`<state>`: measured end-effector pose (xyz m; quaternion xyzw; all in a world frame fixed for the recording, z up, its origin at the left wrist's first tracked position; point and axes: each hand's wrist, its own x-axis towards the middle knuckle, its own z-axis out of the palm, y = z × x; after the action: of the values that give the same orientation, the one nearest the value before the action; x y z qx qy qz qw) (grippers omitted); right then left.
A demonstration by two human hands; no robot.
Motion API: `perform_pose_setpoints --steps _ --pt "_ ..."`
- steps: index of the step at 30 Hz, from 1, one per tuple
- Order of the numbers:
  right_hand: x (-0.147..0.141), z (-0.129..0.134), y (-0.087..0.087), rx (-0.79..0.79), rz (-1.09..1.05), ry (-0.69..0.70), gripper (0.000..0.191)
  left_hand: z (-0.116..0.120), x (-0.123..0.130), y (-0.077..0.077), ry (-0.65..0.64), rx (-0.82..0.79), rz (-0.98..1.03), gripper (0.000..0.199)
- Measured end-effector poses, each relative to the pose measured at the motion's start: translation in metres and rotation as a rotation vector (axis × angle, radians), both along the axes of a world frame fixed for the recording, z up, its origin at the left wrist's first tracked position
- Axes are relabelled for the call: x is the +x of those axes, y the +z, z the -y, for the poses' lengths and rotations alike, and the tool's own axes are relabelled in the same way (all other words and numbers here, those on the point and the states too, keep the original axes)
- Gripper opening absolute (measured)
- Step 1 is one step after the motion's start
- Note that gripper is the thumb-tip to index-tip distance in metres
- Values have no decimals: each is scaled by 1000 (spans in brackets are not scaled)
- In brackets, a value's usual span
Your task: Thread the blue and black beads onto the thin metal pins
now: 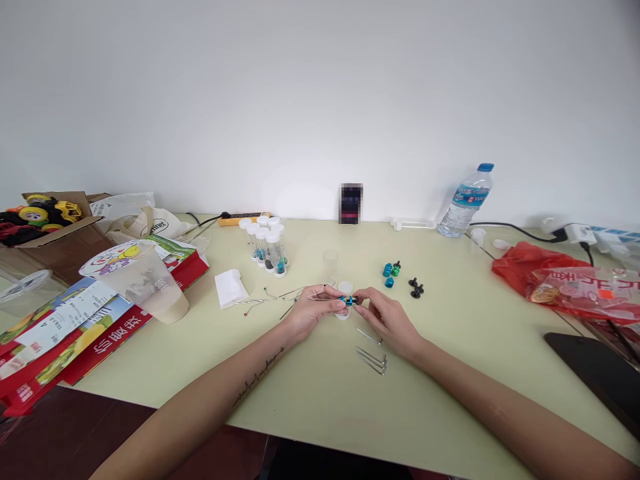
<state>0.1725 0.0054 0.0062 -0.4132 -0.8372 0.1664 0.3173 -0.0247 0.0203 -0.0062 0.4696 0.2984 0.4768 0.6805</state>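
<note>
Between the fingertips of my left hand (316,307) and my right hand (387,319) is a small blue and black part (351,301). My left thumb and fingers pinch its blue side; the right fingertips close on its black end. A thin pale rod or wire (316,294) lies across the left fingers. White round caps (345,287) are just beyond and below the part. Several L-shaped hex keys (373,359) lie under my right hand. To the right are blue pieces (388,270), a green piece (396,269) and black bolt-like pieces (417,291).
Several clear tubes with white caps (275,250) stand left of centre, beside a white packet (231,288) and thin wires (270,293). An uncapped clear tube (331,262) stands behind my hands. A cup (163,293) stands left; a water bottle (463,203) leans right, near red bags (537,267).
</note>
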Motion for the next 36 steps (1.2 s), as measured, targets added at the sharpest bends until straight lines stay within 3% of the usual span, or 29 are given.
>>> perform_pose_setpoints --steps 6,10,14,16,20,24,28,32,34,36 --pt "3 -1 0 -64 -18 40 36 1 1 1 -39 1 -43 26" --pt "3 -2 -3 -87 -59 35 20 0 1 0 -21 2 -32 26" --pt "3 -2 -4 -132 -130 18 31 0 0 0 -15 1 -18 25" --pt "3 -3 -4 -100 -108 47 19 0 1 0 -35 13 -37 26" --pt "1 -3 -4 -67 -100 68 18 0 1 0 -24 16 -36 26" --pt "1 -1 -3 -134 -158 44 41 0 0 0 -7 14 -24 25" --pt "1 -2 -2 -79 -124 82 22 -1 1 -1 -27 28 -37 25" --pt "0 -4 -2 -39 -147 77 19 -2 0 -2 4 11 -22 25" --pt "0 -4 -2 -40 -180 67 32 -2 0 -2 13 2 -11 25" --pt "1 -4 -2 -50 -168 76 28 -1 0 -2 1 5 -17 25"
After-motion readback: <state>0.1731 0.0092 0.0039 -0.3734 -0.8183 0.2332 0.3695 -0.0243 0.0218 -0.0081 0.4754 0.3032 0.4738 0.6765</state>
